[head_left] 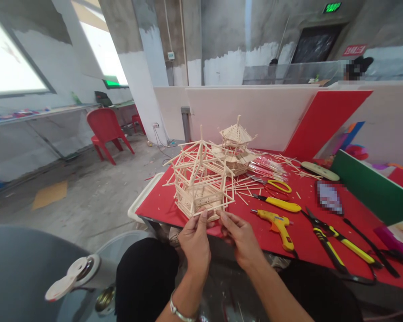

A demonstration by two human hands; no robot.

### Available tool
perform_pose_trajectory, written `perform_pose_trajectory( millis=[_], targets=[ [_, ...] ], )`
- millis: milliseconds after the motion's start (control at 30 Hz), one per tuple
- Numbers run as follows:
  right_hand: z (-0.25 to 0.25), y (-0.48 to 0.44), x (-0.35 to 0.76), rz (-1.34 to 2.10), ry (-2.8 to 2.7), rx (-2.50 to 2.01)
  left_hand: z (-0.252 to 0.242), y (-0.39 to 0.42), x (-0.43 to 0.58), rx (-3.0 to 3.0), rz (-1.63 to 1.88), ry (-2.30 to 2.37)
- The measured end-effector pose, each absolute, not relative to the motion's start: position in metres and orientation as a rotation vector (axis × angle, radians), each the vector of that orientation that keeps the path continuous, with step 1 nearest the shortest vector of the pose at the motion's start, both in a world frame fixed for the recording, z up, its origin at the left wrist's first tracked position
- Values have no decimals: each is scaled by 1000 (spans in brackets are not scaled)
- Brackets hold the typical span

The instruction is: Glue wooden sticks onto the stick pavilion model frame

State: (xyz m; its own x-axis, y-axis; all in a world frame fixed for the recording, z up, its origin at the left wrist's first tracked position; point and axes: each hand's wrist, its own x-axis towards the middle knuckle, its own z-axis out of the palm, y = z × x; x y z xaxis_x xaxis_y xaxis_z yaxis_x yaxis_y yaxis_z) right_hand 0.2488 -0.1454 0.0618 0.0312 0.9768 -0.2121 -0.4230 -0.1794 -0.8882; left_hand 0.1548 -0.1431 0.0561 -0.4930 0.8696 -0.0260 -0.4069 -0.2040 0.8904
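Observation:
A hexagonal pavilion frame of thin wooden sticks (201, 174) stands at the near left of the red table, its roof an open lattice with one stick upright at the peak. Just in front of its base, my left hand (196, 239) is closed in a pinch, thumb against fingers. My right hand (240, 237) pinches too, a short gap to the right. A thin pale wooden stick appears to run between both sets of fingertips, partly covered by them and hard to tell from the frame behind. Behind stands a smaller, finished-looking stick pavilion (237, 143) with a slatted roof.
On the red tabletop (235, 228) lie a yellow glue gun (277, 226), a yellow-handled cutter (282, 203), yellow-handled pliers (278, 185), large black-and-yellow cutters (336, 241) and bagged sticks (267, 167). A green board (372, 188) stands at right. A lidded cup (94, 268) is at lower left.

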Motion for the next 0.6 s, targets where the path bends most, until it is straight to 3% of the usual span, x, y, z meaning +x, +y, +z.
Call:
perform_pose_trajectory(
  millis=[600],
  targets=[
    [65,-124,230,1533,-466,-953,57,-142,152,647,1839,1142]
  ],
)
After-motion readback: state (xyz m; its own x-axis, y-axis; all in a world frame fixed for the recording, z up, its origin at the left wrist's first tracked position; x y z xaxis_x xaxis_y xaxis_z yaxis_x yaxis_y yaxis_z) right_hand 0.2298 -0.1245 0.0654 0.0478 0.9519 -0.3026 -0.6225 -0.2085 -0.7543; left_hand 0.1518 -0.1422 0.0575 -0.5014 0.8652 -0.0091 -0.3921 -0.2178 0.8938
